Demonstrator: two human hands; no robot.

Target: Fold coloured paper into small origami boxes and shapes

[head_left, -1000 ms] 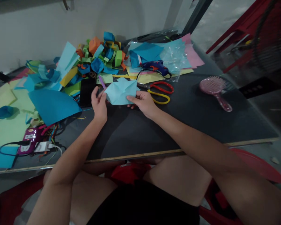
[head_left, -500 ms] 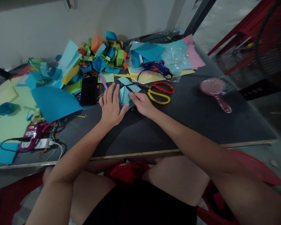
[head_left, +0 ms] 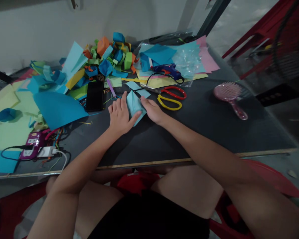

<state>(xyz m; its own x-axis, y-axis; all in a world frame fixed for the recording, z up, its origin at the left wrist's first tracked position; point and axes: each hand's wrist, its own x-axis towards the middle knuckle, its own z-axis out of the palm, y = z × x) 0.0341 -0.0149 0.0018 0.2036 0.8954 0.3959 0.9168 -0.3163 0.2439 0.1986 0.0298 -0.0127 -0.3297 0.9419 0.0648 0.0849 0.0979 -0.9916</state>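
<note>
Midway along the desk (head_left: 189, 132), between its near and far edges, the head view shows a folded light blue paper (head_left: 133, 101) under both hands, apparently resting on the surface. The left hand (head_left: 119, 116) is spread and grips nothing: its fingers reach along the paper's left side, its thumb lies across the lower part. The right hand (head_left: 153, 110) has its thumb at the paper's right border; the other fingers are mostly hidden, so I cannot tell whether it pinches the sheet. The step looks like pressing down a fold. To do it well, anchor the layers lightly with the left hand, match the edges before bearing down, then run a thumb along the crease from the middle outwards so it comes out sharp and unskewed. Working against the hard desk should help; lifting the sheet would probably let the layers slip. Towards the far edge, scissors (head_left: 158, 90) lie just beyond the right hand, their blades beside some small light blue pieces (head_left: 145, 93); it would be wise to turn the paper clear of those, so nothing slides beneath it or snags.
</note>
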